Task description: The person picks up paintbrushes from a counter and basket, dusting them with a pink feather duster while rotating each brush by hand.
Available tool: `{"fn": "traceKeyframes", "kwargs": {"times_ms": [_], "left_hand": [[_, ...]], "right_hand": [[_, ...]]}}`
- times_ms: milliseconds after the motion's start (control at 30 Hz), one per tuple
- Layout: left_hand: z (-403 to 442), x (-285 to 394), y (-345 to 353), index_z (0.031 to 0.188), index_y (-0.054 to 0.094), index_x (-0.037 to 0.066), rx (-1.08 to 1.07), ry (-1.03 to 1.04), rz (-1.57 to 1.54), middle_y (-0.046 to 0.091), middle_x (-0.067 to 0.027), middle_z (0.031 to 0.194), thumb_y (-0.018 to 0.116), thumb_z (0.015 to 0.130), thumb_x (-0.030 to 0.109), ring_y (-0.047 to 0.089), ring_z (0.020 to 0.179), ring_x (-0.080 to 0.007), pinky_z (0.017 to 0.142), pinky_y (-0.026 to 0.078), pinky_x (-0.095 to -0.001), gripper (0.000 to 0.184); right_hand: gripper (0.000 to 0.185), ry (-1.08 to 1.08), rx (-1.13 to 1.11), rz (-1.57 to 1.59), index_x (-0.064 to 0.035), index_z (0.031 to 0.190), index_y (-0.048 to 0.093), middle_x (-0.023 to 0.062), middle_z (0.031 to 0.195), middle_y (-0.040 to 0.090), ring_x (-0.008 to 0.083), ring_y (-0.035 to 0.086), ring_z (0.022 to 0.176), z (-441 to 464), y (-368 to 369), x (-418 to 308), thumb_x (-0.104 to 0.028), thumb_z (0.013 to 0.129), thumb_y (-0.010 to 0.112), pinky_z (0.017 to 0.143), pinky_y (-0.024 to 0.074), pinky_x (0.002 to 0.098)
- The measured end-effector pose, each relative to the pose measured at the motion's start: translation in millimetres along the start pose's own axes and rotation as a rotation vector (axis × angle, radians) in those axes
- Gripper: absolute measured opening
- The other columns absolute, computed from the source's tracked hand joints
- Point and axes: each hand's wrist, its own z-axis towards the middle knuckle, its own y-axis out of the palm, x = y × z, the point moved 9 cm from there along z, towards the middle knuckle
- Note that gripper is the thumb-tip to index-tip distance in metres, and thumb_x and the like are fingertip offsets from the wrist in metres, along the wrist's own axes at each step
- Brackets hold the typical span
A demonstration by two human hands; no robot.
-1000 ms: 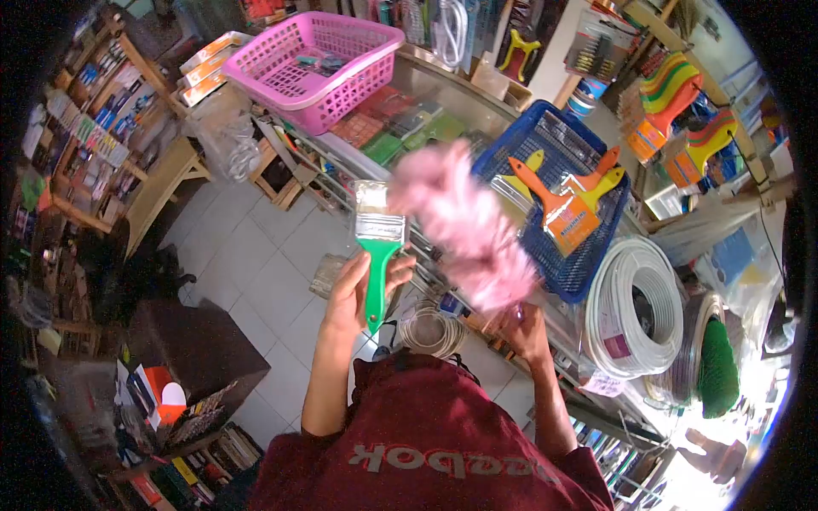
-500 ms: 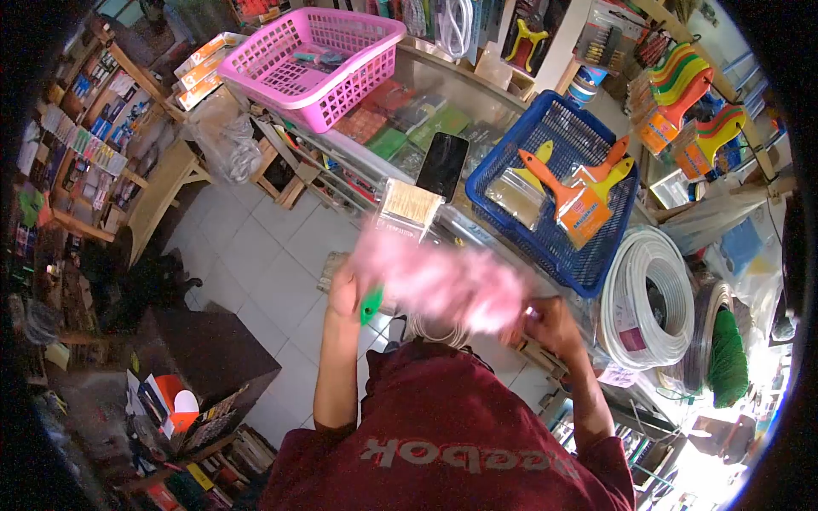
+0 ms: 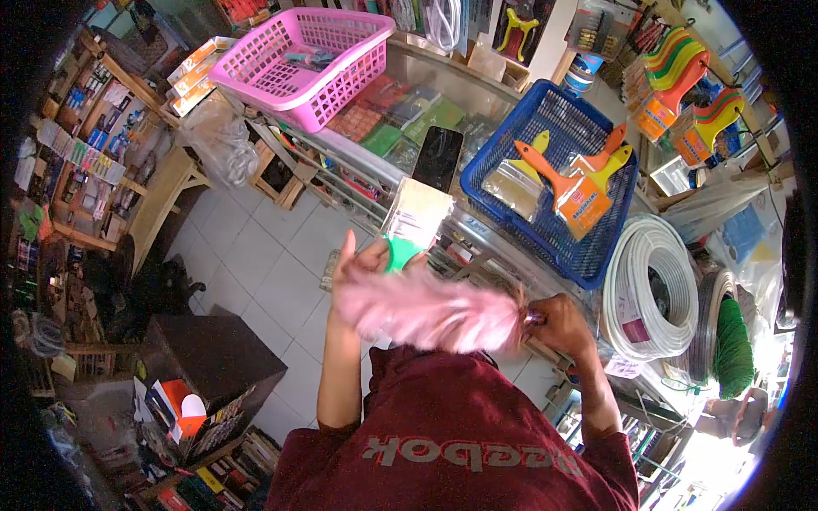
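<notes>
My left hand (image 3: 365, 258) is closed on a wide paintbrush (image 3: 417, 211) with a green handle and pale bristles pointing away from me. Part of the handle is hidden by a fluffy pink feather duster (image 3: 434, 313), blurred by motion. My right hand (image 3: 564, 328) grips the duster's handle at its right end. The feathers pass in front of my left hand and the brush's lower end; whether they touch is hard to tell. Just beyond the bristles, a black phone (image 3: 439, 159) lies on the glass counter (image 3: 486, 94).
A blue basket (image 3: 471, 194) holds several paintbrushes with orange and yellow handles. Left of it stands a pink basket (image 3: 256, 100). A coil of white cable (image 3: 626, 298) sits at the right, beside a green string bundle (image 3: 734, 349). More brushes hang at upper right.
The duster has swung down and left, toward me. In my left hand the paintbrush has turned, with more of its green handle now above the feathers.
</notes>
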Motion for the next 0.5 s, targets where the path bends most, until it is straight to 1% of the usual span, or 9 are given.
{"fn": "traceKeyframes", "kwargs": {"times_ms": [33,100,133,233,267,367,400,467,500], "left_hand": [[-0.3,0.3,1.2,0.135,0.032,-0.004,-0.045,0.021,-0.038,0.039,-0.0231,0.135,0.024,0.094,0.054,0.037,0.126,-0.0354,0.108,0.023,-0.0497,0.072],[-2.7,2.7,0.4,0.135,0.033,-0.002,-0.134,0.067,-0.112,0.039,-0.0228,0.135,0.025,0.093,0.057,0.036,0.126,-0.0361,0.108,0.022,-0.0499,0.073],[-1.6,2.9,-3.1,0.133,0.037,-0.001,-0.097,0.066,0.085,0.040,-0.0208,0.136,0.027,0.092,0.057,0.037,0.126,-0.0357,0.108,0.024,-0.0484,0.072],[-7.0,-1.4,-1.9,0.132,0.039,-0.002,0.071,0.009,0.071,0.041,-0.0201,0.135,0.027,0.093,0.054,0.037,0.126,-0.0367,0.109,0.023,-0.0473,0.069],[-8.8,0.7,0.3,0.133,0.036,-0.002,0.160,0.100,0.117,0.041,-0.0209,0.134,0.027,0.094,0.053,0.036,0.126,-0.0371,0.108,0.024,-0.0474,0.069],[-7.5,3.3,-4.1,0.135,0.031,-0.004,-0.103,0.061,-0.263,0.035,-0.0261,0.137,0.028,0.094,0.050,0.032,0.128,-0.0405,0.111,0.018,-0.0467,0.068],[-5.3,3.5,-4.6,0.137,0.028,-0.003,-0.148,0.108,-0.080,0.032,-0.0265,0.138,0.028,0.094,0.049,0.031,0.128,-0.0409,0.110,0.020,-0.0476,0.067],[-5.0,1.3,-1.8,0.135,0.032,-0.002,0.027,0.131,0.013,0.037,-0.0241,0.136,0.028,0.095,0.049,0.032,0.128,-0.0414,0.110,0.020,-0.0479,0.065],[-6.0,1.3,-0.4,0.134,0.034,-0.002,0.114,0.140,0.058,0.039,-0.0229,0.135,0.028,0.095,0.048,0.032,0.128,-0.0417,0.110,0.020,-0.0480,0.065]], "right_hand": [[0.018,0.012,0.003,-0.054,-0.0002,0.080,0.064,0.0152,0.063,0.060,0.0205,0.056,0.051,-1.8,-3.7,-1.8,-0.014,0.069,0.063,0.051,0.0430,0.0334],[0.018,0.119,0.053,0.116,-0.0072,0.084,0.068,0.0172,0.073,0.063,0.0313,0.060,0.065,-4.2,-18.8,-9.3,-0.018,0.071,0.062,0.062,0.0470,0.0403],[0.018,0.167,0.080,0.200,-0.0107,0.086,0.069,0.0182,0.078,0.064,0.0367,0.062,0.072,-4.4,-23.3,-10.2,-0.020,0.072,0.062,0.067,0.0490,0.0438],[0.017,-0.126,-0.070,-0.010,-0.0094,0.085,0.069,0.0179,0.074,0.064,0.0349,0.062,0.067,-7.5,8.6,-17.0,-0.019,0.072,0.062,0.064,0.0493,0.0404],[0.017,-0.101,-0.084,-0.087,-0.0093,0.084,0.069,0.0172,0.073,0.064,0.0338,0.062,0.065,-9.3,8.2,-17.2,-0.019,0.072,0.062,0.063,0.0489,0.0396],[0.017,0.058,0.064,0.180,-0.0100,0.085,0.069,0.0157,0.074,0.064,0.0332,0.063,0.067,-7.6,-10.3,-10.5,-0.018,0.071,0.063,0.063,0.0491,0.0404],[0.017,0.071,0.033,0.134,-0.0097,0.085,0.068,0.0156,0.074,0.064,0.0332,0.063,0.068,-9.4,-3.6,-3.5,-0.018,0.071,0.063,0.064,0.0493,0.0402],[0.018,0.099,-0.025,0.042,-0.0090,0.085,0.068,0.0154,0.074,0.065,0.0332,0.063,0.069,-14.4,10.7,17.4,-0.017,0.070,0.064,0.065,0.0496,0.0400],[0.018,0.038,-0.025,0.007,-0.0077,0.084,0.068,0.0155,0.073,0.065,0.0325,0.063,0.067,-14.3,11.4,11.3,-0.017,0.069,0.064,0.063,0.0492,0.0390]]}}
